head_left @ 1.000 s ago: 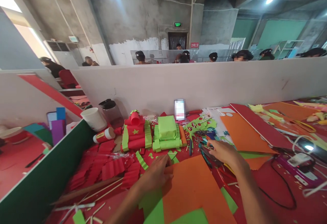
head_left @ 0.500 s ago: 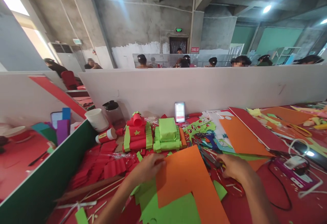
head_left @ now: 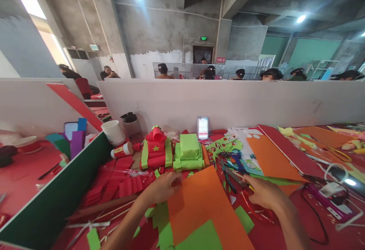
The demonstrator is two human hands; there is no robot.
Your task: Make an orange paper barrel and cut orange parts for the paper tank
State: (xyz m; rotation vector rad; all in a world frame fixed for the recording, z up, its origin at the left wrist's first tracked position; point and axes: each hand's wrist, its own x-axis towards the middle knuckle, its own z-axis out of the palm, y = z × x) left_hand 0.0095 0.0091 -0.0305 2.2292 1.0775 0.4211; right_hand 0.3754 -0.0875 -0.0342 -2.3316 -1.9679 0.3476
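My left hand (head_left: pixel 164 186) is closed on the upper left corner of a large orange paper sheet (head_left: pixel 199 204), which lies over green sheets (head_left: pixel 199 238) on the red table. My right hand (head_left: pixel 264 193) sits to the right of the sheet with its fingers curled round a thin dark tool (head_left: pixel 235 176) that points up and left. I cannot make out what kind of tool it is. Just beyond the sheet stand a red paper model with a green star (head_left: pixel 155 149) and a green paper model (head_left: pixel 188 152).
A white partition (head_left: pixel 228 102) closes the back of the table, with a phone (head_left: pixel 203 127) leaning on it. A green-edged board (head_left: pixel 57 196), a white cup (head_left: pixel 113 132), a dark jar (head_left: pixel 129 122) and a glue tube (head_left: pixel 122 150) are at left. Orange and red sheets (head_left: pixel 270 159), cables and a charger (head_left: pixel 327 193) lie at right.
The orange sheet has slid up and left with my left hand on it. My right hand drew back from the pile of tools toward me, now closed on the dark tool.
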